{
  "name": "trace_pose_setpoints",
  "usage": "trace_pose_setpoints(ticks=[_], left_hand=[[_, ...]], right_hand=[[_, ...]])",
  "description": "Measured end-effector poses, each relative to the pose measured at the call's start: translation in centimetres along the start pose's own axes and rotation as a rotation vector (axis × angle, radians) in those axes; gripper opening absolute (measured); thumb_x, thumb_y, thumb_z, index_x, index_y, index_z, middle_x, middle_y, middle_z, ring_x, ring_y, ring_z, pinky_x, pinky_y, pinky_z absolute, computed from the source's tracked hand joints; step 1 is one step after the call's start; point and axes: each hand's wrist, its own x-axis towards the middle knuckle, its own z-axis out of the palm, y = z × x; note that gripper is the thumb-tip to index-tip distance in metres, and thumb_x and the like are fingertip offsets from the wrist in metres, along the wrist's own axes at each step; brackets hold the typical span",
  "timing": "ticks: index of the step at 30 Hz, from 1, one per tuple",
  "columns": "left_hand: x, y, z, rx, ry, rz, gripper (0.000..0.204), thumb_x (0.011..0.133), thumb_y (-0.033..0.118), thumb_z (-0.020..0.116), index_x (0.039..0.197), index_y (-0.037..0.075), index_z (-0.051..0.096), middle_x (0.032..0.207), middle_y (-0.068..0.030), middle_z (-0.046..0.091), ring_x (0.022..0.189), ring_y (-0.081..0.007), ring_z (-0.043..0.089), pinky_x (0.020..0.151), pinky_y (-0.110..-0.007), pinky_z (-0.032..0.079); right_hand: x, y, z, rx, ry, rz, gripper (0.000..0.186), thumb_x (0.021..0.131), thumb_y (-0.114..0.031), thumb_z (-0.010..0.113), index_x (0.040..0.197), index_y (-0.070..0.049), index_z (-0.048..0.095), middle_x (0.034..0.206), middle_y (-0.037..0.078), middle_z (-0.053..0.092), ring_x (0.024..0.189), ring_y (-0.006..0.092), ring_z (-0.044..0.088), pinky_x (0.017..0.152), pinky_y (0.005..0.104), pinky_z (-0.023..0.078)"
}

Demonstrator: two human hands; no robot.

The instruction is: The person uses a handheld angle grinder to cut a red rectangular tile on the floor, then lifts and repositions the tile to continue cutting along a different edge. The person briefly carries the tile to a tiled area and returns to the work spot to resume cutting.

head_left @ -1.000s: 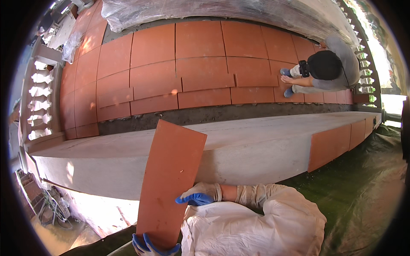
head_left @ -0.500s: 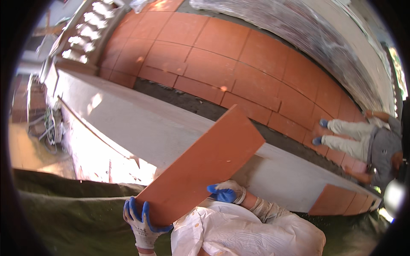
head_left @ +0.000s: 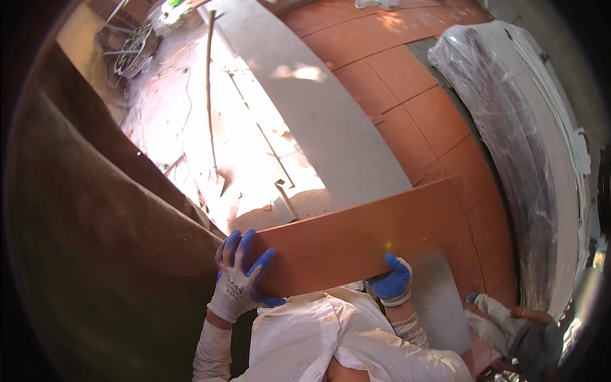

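Note:
A long rectangular terracotta tile (head_left: pixel 337 239) spans the space in front of my chest, held up off the surface. My left hand (head_left: pixel 237 280), in a white glove with blue coating, grips its left end, fingers over the far side and thumb low at the near corner. At the tile's near edge, right of its middle, my right hand (head_left: pixel 391 280) in a matching glove holds it, thumb on top; the other fingers are mostly hidden. The tile's right end overlaps the view of the tiled floor.
A pale grey ledge (head_left: pixel 305 102) runs beyond the tile. Terracotta floor tiles (head_left: pixel 420 121) lie to its right, beside a plastic-wrapped stack (head_left: pixel 503 140). At lower right is another person (head_left: pixel 528 337). A dark green cloth (head_left: pixel 95 254) hangs at left, near a sunlit lower area with a wooden pole (head_left: pixel 209 95).
My view has turned leftward. The tile has swung from a steep slant to nearly level across my chest, with both hands on it. The other person appears lower in view.

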Motion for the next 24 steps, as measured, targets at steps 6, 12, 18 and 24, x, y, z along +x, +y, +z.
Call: trace_pose_setpoints(ticks=[6, 12, 18, 24], left_hand=[[-0.6, -17.2, 1.9, -0.430, 0.400, -0.237, 0.115, 0.085, 0.070, 0.088, 0.173, 0.015, 0.039, 0.174, -0.0217, 0.040, 0.155, -0.0432, 0.045, 0.124, -0.058, 0.040], [2.8, -34.3, 5.6, -1.135, 0.746, -0.795, 0.101, 0.105, 0.038, 0.083, 0.178, 0.008, 0.021, 0.178, -0.0198, 0.035, 0.156, -0.0304, 0.044, 0.126, -0.045, 0.042], [-2.7, -48.0, 5.5, -0.377, 0.862, -1.249, 0.121, 0.099, 0.058, 0.083, 0.180, 0.007, 0.009, 0.184, -0.0341, 0.014, 0.172, -0.0442, 0.018, 0.138, -0.050, 0.020], [-10.3, -56.1, 4.5, 0.283, 0.467, -1.896, 0.116, 0.093, 0.072, 0.080, 0.178, 0.015, 0.025, 0.181, -0.0304, 0.024, 0.167, -0.0453, 0.030, 0.132, -0.057, 0.032]], right_hand=[[5.7, 4.0, 6.7, -0.129, 0.106, -0.310, 0.055, 0.111, -0.036, 0.064, 0.157, -0.008, 0.059, 0.155, 0.013, 0.067, 0.141, 0.0356, 0.066, 0.116, 0.0576, 0.054], [12.6, 9.0, 11.1, -0.071, 0.008, -0.297, 0.058, 0.112, -0.045, 0.063, 0.158, -0.010, 0.059, 0.155, 0.013, 0.067, 0.137, 0.0336, 0.067, 0.112, 0.0561, 0.056], [19.0, 15.1, 16.1, -0.195, -0.021, -0.308, 0.065, 0.111, -0.054, 0.066, 0.160, -0.013, 0.057, 0.155, 0.010, 0.066, 0.138, 0.0301, 0.065, 0.111, 0.0521, 0.056], [26.6, 21.8, 19.3, -0.143, 0.108, -0.219, 0.071, 0.108, -0.058, 0.069, 0.163, -0.016, 0.053, 0.160, 0.007, 0.062, 0.145, 0.0283, 0.059, 0.117, 0.0523, 0.052]])
